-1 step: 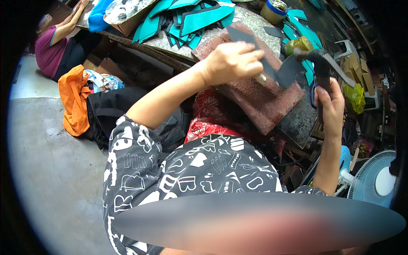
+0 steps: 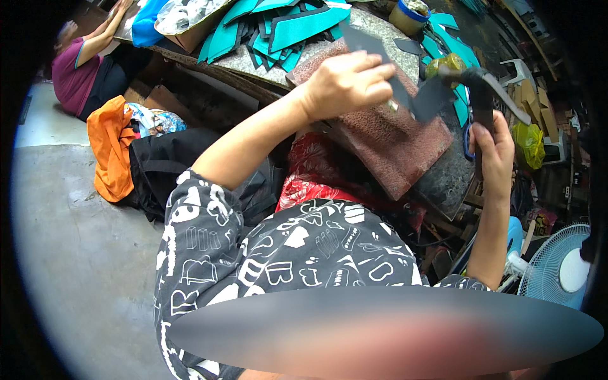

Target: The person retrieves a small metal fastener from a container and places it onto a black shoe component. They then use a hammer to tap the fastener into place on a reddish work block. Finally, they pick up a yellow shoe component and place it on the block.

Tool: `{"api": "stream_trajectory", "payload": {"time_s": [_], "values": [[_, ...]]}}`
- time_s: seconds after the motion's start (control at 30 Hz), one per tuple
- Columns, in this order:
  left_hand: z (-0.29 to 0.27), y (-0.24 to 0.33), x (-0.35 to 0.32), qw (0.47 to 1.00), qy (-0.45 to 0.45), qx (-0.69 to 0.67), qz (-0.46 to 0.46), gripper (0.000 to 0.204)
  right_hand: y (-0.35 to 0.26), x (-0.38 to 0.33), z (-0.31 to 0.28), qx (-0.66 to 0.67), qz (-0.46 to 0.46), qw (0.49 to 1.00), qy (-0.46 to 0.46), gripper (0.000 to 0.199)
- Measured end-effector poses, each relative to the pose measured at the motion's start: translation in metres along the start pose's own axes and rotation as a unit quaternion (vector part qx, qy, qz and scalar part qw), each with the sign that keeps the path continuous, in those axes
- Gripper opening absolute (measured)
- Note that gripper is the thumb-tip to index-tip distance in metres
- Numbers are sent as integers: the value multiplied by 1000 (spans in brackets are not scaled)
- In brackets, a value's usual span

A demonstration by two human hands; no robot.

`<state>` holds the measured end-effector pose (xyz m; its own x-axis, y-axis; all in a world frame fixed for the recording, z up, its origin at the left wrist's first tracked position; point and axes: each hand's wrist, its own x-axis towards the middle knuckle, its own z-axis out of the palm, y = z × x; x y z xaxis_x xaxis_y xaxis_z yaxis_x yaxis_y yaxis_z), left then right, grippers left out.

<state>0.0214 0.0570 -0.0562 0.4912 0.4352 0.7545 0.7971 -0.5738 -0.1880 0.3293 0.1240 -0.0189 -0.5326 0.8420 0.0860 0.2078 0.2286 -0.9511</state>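
Teal and black cut pieces [image 2: 278, 28] lie piled on the stone slab [image 2: 266, 60] at top centre, next to a cardboard box [image 2: 190, 31] holding a pale patterned sheet. Yellow-green bag [image 2: 531, 142] sits at the right, among stacked cardboard; any label print is too small to tell. Round tub with a blue rim [image 2: 408, 16] stands at the slab's far end.

Left hand [image 2: 348, 85] is closed in a pinch on a dark grey flat piece [image 2: 405, 88], holding it over the reddish-brown textured mat [image 2: 386, 142]. Small shiny bit shows under the fingers; can't tell what it is. Right hand [image 2: 494, 142] is wrapped tight around a hammer [image 2: 481, 79], head up, just beside the dark piece.

Mat overhangs the slab edge toward the lap. Right side is crowded: fan [image 2: 557, 269], boxes, clutter. Bare concrete floor [image 2: 76, 253] on the left. Orange cloth [image 2: 111, 155] and black bag [image 2: 161, 164] lie there, and another person [image 2: 88, 63] sits at top left, well apart.
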Motion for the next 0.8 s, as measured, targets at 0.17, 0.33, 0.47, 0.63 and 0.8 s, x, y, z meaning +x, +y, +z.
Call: {"api": "stream_trajectory", "payload": {"time_s": [0.17, 0.33, 0.47, 0.63, 0.8], "values": [[30, 0, -10, 984, -119, -61, -117, 12, 1, 26, 12, -13, -15, 1000, 1, 29], [34, 19, -12, 971, -132, -68, -186, 17, 6, 33, 36, -149, -14, 989, -14, 31], [25, 18, -2, 949, -204, -95, -221, 19, 12, 26, 51, -326, -56, 944, 6, 32], [14, -26, -4, 906, -169, -270, -277, 22, 17, 17, 60, -374, -91, 923, 3, 32], [49, -73, 11, 956, -5, -57, -289, 15, 19, 17, 62, -373, -72, 925, 4, 33]]}}
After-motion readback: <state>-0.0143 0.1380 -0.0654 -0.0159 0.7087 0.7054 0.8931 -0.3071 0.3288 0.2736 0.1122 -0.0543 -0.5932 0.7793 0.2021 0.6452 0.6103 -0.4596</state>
